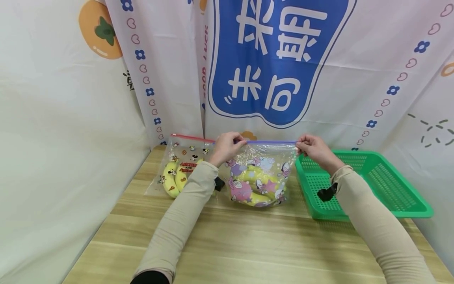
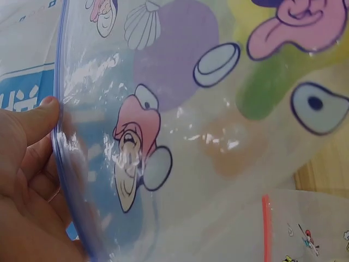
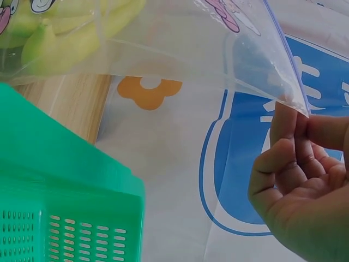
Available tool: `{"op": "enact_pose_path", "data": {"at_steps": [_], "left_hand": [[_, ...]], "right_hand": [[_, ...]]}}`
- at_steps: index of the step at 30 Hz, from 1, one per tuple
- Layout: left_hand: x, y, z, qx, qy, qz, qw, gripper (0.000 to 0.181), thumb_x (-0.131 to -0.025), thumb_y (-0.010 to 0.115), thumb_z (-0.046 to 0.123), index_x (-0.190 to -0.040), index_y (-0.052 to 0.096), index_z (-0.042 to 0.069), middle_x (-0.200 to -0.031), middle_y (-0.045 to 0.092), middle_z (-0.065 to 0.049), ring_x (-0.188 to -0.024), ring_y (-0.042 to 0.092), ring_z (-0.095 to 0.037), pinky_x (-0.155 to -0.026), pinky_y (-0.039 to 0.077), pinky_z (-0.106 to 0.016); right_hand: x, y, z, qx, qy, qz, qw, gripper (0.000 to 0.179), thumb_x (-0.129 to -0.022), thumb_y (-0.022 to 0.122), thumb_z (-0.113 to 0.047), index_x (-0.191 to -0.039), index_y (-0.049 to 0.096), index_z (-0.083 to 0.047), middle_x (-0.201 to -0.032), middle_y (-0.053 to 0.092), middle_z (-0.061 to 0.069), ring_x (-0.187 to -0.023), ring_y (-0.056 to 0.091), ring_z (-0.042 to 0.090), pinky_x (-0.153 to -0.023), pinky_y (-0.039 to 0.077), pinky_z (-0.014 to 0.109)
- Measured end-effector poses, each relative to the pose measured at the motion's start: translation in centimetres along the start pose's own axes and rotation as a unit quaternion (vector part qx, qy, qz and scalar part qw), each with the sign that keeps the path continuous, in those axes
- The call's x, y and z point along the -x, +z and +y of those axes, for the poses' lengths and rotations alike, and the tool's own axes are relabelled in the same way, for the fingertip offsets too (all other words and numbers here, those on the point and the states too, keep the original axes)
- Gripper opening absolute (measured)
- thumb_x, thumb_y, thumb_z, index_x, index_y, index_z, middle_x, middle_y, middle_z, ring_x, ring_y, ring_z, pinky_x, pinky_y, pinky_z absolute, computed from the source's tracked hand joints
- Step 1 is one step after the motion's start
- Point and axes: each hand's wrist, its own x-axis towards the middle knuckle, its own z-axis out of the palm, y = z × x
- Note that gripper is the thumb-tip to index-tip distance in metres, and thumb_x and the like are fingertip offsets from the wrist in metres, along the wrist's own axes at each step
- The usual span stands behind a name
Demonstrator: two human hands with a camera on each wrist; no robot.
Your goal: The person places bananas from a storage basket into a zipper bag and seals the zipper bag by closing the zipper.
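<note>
A clear zip bag (image 1: 258,173) with pink and purple cartoon prints and a blue-purple zip strip hangs between my hands, with yellow bananas (image 1: 252,197) inside. My left hand (image 1: 227,148) pinches the zip strip near its left end. At the right top corner, my right hand (image 1: 315,149) pinches the bag between thumb and fingers. In the right wrist view the bag's corner sits at the fingertips (image 3: 286,117). To the left, a second clear zip bag (image 1: 193,146) with a red strip and mouse prints lies with bananas (image 1: 170,179) in it, partly behind my left arm.
A green perforated plastic basket (image 1: 408,197) stands on the right of the wooden table (image 1: 248,244), partly under my right forearm. Behind the table hangs a white printed cloth (image 1: 170,59) with a large blue panel. Another white cloth (image 1: 53,138) covers the left side.
</note>
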Motion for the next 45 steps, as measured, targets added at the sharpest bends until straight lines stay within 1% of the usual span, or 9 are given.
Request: {"op": "enact_pose_path", "data": {"at_steps": [3, 9, 13, 19, 27, 34, 38, 41, 45], "left_hand": [[-0.1, -0.2, -0.2, -0.001, 0.004, -0.003, 1.0, 0.017, -0.092, 0.063, 0.03, -0.093, 0.069, 0.014, -0.087, 0.066, 0.003, -0.074, 0.057, -0.012, -0.067, 0.047, -0.028], [-0.1, -0.6, -0.7, -0.006, 0.005, -0.006, 1.0, 0.016, -0.092, 0.063, 0.029, -0.094, 0.07, 0.014, -0.089, 0.066, 0.003, -0.078, 0.058, -0.012, -0.071, 0.049, -0.027], [0.0, -0.8, -1.0, -0.002, 0.005, 0.0, 1.0, 0.015, -0.092, 0.064, 0.027, -0.093, 0.07, 0.014, -0.088, 0.066, 0.002, -0.077, 0.058, -0.012, -0.07, 0.049, -0.028], [0.1, -1.0, -1.5, 0.009, 0.007, 0.002, 0.9999, 0.014, -0.091, 0.065, 0.026, -0.092, 0.07, 0.013, -0.086, 0.065, 0.002, -0.076, 0.058, -0.012, -0.068, 0.049, -0.027], [0.0, -1.4, -2.3, 0.016, 0.007, 0.003, 0.9998, 0.015, -0.092, 0.064, 0.025, -0.092, 0.069, 0.012, -0.087, 0.066, 0.0, -0.076, 0.058, -0.014, -0.068, 0.049, -0.027], [0.2, -2.0, -3.1, 0.02, -0.008, 0.003, 0.9998, 0.013, -0.093, 0.063, 0.024, -0.092, 0.069, 0.012, -0.086, 0.065, 0.0, -0.076, 0.057, -0.015, -0.068, 0.049, -0.028], [0.4, -2.3, -3.6, 0.019, -0.022, -0.004, 0.9996, 0.014, -0.093, 0.062, 0.025, -0.092, 0.068, 0.013, -0.087, 0.064, 0.001, -0.079, 0.057, -0.015, -0.069, 0.049, -0.029], [0.3, -2.4, -3.9, 0.02, -0.026, -0.007, 0.9994, 0.014, -0.094, 0.061, 0.026, -0.093, 0.067, 0.013, -0.088, 0.063, 0.001, -0.08, 0.057, -0.015, -0.07, 0.05, -0.029], [0.3, -2.7, -4.4, 0.021, -0.022, 0.008, 0.9995, 0.013, -0.093, 0.063, 0.023, -0.092, 0.068, 0.012, -0.088, 0.064, 0.0, -0.079, 0.057, -0.016, -0.07, 0.05, -0.029]], "right_hand": [[0.0, -0.1, 0.1, -0.001, 0.001, 0.001, 1.0, 0.025, -0.102, 0.044, -0.021, -0.109, 0.048, 0.003, -0.094, 0.056, 0.015, -0.082, 0.058, 0.02, -0.067, 0.049, 0.028], [-0.1, -0.4, 0.4, 0.001, -0.002, 0.002, 1.0, 0.026, -0.102, 0.044, -0.02, -0.109, 0.048, 0.004, -0.093, 0.057, 0.015, -0.082, 0.058, 0.02, -0.067, 0.049, 0.028], [-0.1, -0.6, 0.6, -0.001, 0.001, 0.004, 1.0, 0.027, -0.102, 0.044, -0.02, -0.111, 0.047, 0.006, -0.093, 0.057, 0.014, -0.083, 0.058, 0.02, -0.067, 0.048, 0.027], [-0.1, -0.7, 0.7, 0.0, 0.01, 0.002, 0.9999, 0.024, -0.102, 0.043, -0.019, -0.109, 0.047, 0.004, -0.094, 0.056, 0.014, -0.083, 0.057, 0.02, -0.067, 0.048, 0.028], [-0.5, -0.9, 0.7, 0.001, 0.001, 0.0, 1.0, 0.027, -0.102, 0.043, -0.018, -0.112, 0.045, 0.007, -0.093, 0.056, 0.013, -0.08, 0.056, 0.017, -0.068, 0.048, 0.029], [-0.6, -0.8, 0.8, 0.012, -0.002, 0.0, 0.9999, 0.029, -0.102, 0.042, -0.017, -0.114, 0.045, 0.009, -0.093, 0.056, 0.013, -0.081, 0.057, 0.019, -0.066, 0.048, 0.027], [-0.7, -0.8, 0.8, 0.018, 0.0, 0.0, 0.9998, 0.028, -0.103, 0.042, -0.019, -0.112, 0.045, 0.007, -0.093, 0.056, 0.014, -0.082, 0.057, 0.019, -0.068, 0.048, 0.03], [-0.7, -0.9, 0.8, 0.02, 0.003, 0.001, 0.9998, 0.027, -0.103, 0.041, -0.021, -0.111, 0.046, 0.005, -0.094, 0.055, 0.014, -0.083, 0.056, 0.021, -0.07, 0.047, 0.032], [-0.7, -1.1, 0.9, 0.023, 0.007, 0.004, 0.9997, 0.026, -0.103, 0.041, -0.022, -0.11, 0.046, 0.003, -0.094, 0.056, 0.014, -0.085, 0.056, 0.024, -0.07, 0.047, 0.031]]}}
